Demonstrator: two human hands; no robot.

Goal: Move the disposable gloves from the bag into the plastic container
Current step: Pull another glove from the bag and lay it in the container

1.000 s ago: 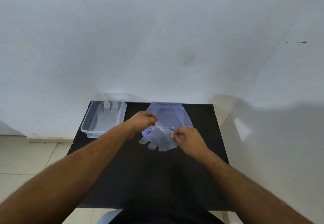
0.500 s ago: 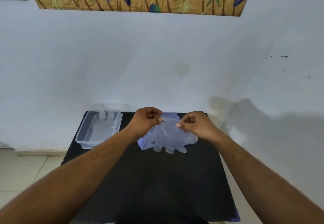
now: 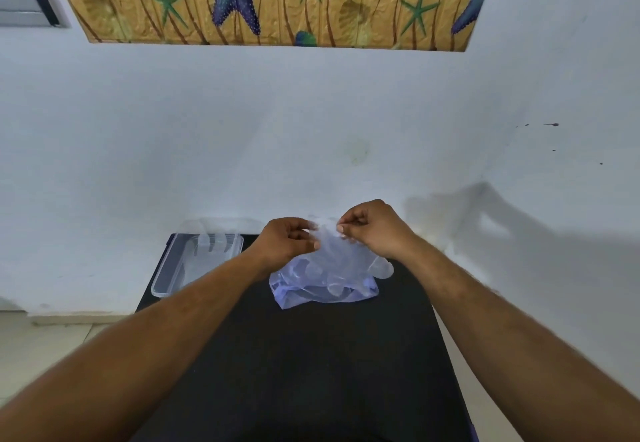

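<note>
Head view: left hand [image 3: 289,239] and right hand [image 3: 372,228], both grips pinching thin clear disposable glove [image 3: 329,244], now lifted off bluish plastic bag [image 3: 322,286] on black tabletop [image 3: 311,355]; clear rectangular plastic container [image 3: 194,261] left awaits.

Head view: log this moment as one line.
left hand: pinching thin clear disposable glove | right hand: pinching same | bluish plastic bag: on black table
</note>
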